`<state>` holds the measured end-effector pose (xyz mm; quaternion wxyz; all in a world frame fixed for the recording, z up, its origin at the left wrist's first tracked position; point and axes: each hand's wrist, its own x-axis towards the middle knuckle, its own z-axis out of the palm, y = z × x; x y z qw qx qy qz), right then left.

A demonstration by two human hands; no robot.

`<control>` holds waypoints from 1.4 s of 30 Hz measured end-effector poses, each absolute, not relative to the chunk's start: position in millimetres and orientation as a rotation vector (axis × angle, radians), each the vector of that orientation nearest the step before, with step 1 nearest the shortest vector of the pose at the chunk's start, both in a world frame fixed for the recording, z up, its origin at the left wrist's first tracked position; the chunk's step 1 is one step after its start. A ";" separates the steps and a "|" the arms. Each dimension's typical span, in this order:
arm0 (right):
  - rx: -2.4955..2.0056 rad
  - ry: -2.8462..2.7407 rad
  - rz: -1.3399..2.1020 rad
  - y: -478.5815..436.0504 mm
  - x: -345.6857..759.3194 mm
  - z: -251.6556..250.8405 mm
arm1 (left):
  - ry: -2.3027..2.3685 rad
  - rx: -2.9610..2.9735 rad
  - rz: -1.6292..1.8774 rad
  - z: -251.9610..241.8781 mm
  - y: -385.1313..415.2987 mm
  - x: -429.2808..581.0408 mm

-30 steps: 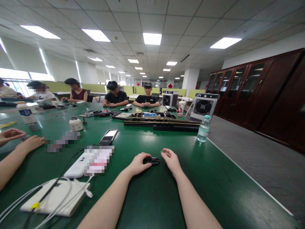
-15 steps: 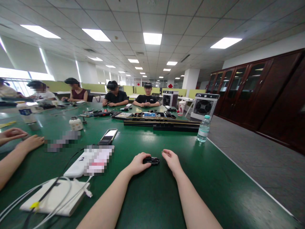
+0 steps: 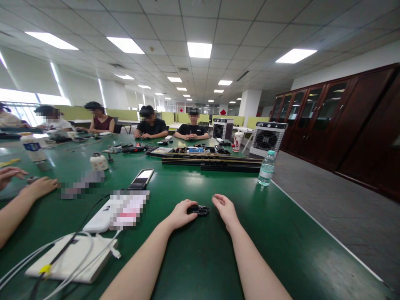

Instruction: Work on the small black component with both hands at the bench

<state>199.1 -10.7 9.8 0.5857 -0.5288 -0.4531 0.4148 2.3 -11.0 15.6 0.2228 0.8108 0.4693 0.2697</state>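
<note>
While the left hand (image 3: 183,214) held the left end of a small, elongated black plastic part (image 3: 202,211), thumb along the near side and fingers curled over the far side, the part lay low at the glossy green tabletop (image 3: 200,258), its rugged right end uncovered and pointing toward the right hand (image 3: 225,210). That hand was just beside the part, apart from it, with its thumb and fingertips drawn close together; whether they pinched anything tiny, I could not tell.

Left of the hands lay a white rounded slab marked "2" (image 3: 99,216), overlapped by a pixelated white-and-pink sheet (image 3: 133,204). Beyond these rested a dark phone with a bright screen (image 3: 143,179); nearer, pale cables looped over a flat white box (image 3: 78,255).

Farther off, long black rails (image 3: 231,167) crossed the tabletop, and a clear plastic bottle with a teal cap (image 3: 266,168) stood upright near the right edge. At far left, another person's hand (image 3: 40,187) rested on the tabletop.
</note>
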 end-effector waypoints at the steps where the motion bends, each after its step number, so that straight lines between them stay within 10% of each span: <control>1: -1.230 -1.053 0.965 -10.8 198.8 9.7 | 1.295 2.240 0.742 15.4 -11.0 2.4; 42: -1.327 -1.891 0.651 -25.9 191.3 10.8 | 1.270 2.321 0.745 2.7 -2.8 0.5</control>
